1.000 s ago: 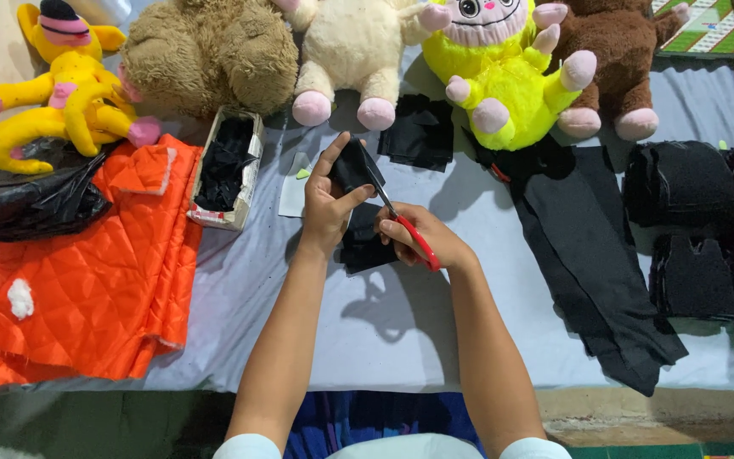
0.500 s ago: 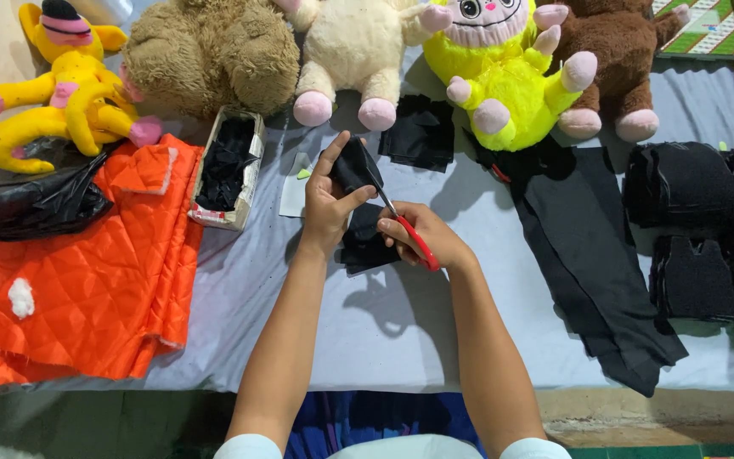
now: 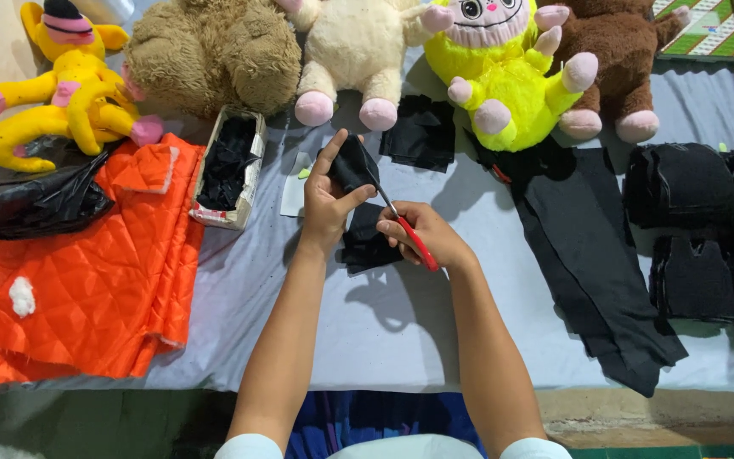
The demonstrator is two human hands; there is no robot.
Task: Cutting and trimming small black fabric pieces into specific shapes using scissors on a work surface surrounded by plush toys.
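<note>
1. Here, the left hand (image 3: pixel 326 200) pinches a black cloth (image 3: pixel 351 165) above the grey table (image 3: pixel 401 323).
2. The right hand (image 3: pixel 429 238) grips red scissors (image 3: pixel 408 231), blades at the cloth.
3. A box (image 3: pixel 229 168) sits just left.

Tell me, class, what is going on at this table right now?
A person is cutting a small piece of black fabric with red-handled scissors. The left hand holds the fabric up; the right hand works the scissors. More black scraps lie beneath the hands on the grey table cover. An orange quilted cloth sits to the left, and plush toys line the far edge.
</note>
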